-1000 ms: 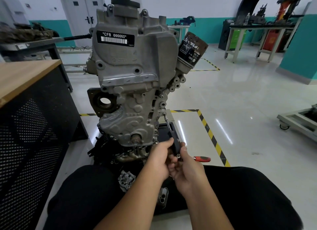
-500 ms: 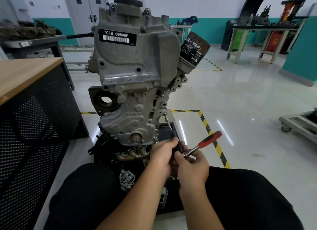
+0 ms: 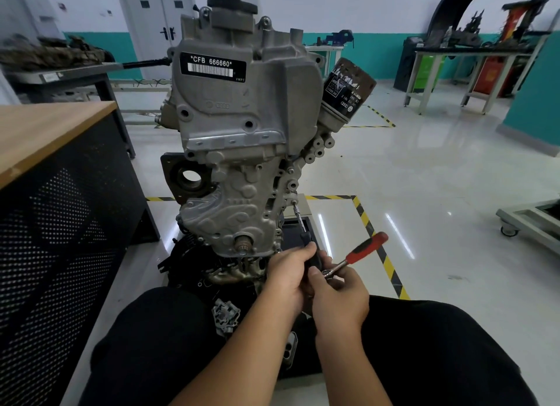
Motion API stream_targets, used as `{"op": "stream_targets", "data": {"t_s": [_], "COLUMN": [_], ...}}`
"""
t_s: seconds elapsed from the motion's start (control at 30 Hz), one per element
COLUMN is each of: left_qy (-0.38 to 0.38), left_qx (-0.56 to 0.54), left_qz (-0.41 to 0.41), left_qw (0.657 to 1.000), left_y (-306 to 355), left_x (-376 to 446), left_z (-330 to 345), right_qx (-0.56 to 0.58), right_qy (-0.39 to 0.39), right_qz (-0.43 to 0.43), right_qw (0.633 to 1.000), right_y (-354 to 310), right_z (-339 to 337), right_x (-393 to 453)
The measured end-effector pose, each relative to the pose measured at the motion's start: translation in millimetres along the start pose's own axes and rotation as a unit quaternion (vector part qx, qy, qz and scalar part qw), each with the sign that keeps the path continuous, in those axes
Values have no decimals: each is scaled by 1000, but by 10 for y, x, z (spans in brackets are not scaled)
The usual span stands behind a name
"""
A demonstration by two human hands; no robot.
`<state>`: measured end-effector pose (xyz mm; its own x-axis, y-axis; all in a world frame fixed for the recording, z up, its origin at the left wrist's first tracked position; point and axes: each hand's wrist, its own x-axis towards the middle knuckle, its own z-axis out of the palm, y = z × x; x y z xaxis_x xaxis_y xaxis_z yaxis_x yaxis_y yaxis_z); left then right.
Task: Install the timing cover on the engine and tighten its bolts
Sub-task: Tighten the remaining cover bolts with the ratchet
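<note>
The grey engine (image 3: 239,102) stands upright in front of me with the cast timing cover (image 3: 230,211) on its lower face. A thin extension bar (image 3: 300,219) runs from a bolt on the cover's right edge down to a black driver handle (image 3: 312,254). My left hand (image 3: 288,272) grips that handle. My right hand (image 3: 339,296) pinches the head of a ratchet with a red grip (image 3: 363,249) at the handle's end, and the grip points up to the right.
A black oil filter (image 3: 348,90) sticks out at the engine's upper right. A wood-topped cabinet with a perforated black side (image 3: 60,199) stands on the left. A small metal part (image 3: 225,314) lies between my knees. Workbenches (image 3: 472,66) line the far wall, and a wheeled frame (image 3: 533,221) sits at the right.
The ratchet's red grip swung from lying flat to the right up to pointing up-right. Both hands stayed at the driver handle. The view shifted slightly.
</note>
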<state>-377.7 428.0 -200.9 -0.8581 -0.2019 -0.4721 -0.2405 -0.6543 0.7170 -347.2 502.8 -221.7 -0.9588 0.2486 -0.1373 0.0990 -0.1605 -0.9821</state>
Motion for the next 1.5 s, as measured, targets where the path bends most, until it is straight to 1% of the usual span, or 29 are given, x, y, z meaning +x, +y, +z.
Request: {"op": "stream_targets", "data": {"t_s": [0.07, 0.13, 0.2, 0.27, 0.33, 0.4, 0.47, 0.57, 0.6, 0.67, 0.73, 0.8, 0.87, 0.93, 1.03, 1.07, 1.17, 1.27, 1.4, 1.5], "left_qy": [-4, 4, 7, 7, 6, 6, 2, -26, -34, -35, -22, -16, -23, -32, -48, -48, -41, -40, -72, -67], "left_qx": [25, 50, 46, 38, 35, 22, 5, -18, -21, -13, -11, -16, -22, -24, 2, 8, 4, 4, -31, -1], "left_qz": [2, 8, 4, 6, 16, 16, 7, -30, -34, -14, 7, 12, 12, 2, -35, -37, -8, -2, -24, -3], "left_qw": [1000, 999, 999, 999, 999, 1000, 1000, 999, 999, 999, 1000, 1000, 999, 999, 998, 998, 999, 999, 997, 998], "left_y": [-12, -10, -12, -11, -21, -6, 9, 13, 10, -2, -19, -24, -23, -25, -34, -40, -52, -40, -30, -42], "left_x": [5, -1, 11, 16, 38, 46, 64, 61, 59, 73, 84, 99, 93, 93, 65, 65, 72, 68, 56, 79], "left_z": [-18, -39, -61, -58, -58, -55, -60, -83, -85, -83, -74, -68, -73, -71, -70, -77, -94, -91, -100, -97], "right_qx": [39, 82, 112, 85, 23, -16, -15, 24, 33, 38, -20, -86, -104, -84, -25, -28, -106, -118, -87, -108], "right_qy": [4, 1, -3, -3, -3, -16, -11, 15, 20, 23, 27, 24, 28, 41, 49, 48, 51, 48, 66, 59], "right_qz": [32, 92, 128, 99, 26, -12, -9, 18, 31, 51, 19, -30, -54, -51, -4, 5, -47, -73, -38, -22], "right_qw": [999, 992, 985, 992, 999, 1000, 1000, 999, 999, 998, 999, 996, 993, 994, 998, 998, 992, 989, 993, 992], "right_y": [-5, -15, -41, -40, -41, -37, -27, -18, -12, -14, 11, 15, 7, 1, 2, -3, 19, -4, -23, -12], "right_z": [-3, -10, -16, -27, -47, -56, -54, -39, -40, -31, -47, -62, -61, -52, -46, -50, -74, -76, -50, -40], "right_x": [3, 4, 2, 17, 34, 37, 28, 34, 37, 33, 50, 58, 51, 52, 78, 87, 113, 73, 74, 76]}}
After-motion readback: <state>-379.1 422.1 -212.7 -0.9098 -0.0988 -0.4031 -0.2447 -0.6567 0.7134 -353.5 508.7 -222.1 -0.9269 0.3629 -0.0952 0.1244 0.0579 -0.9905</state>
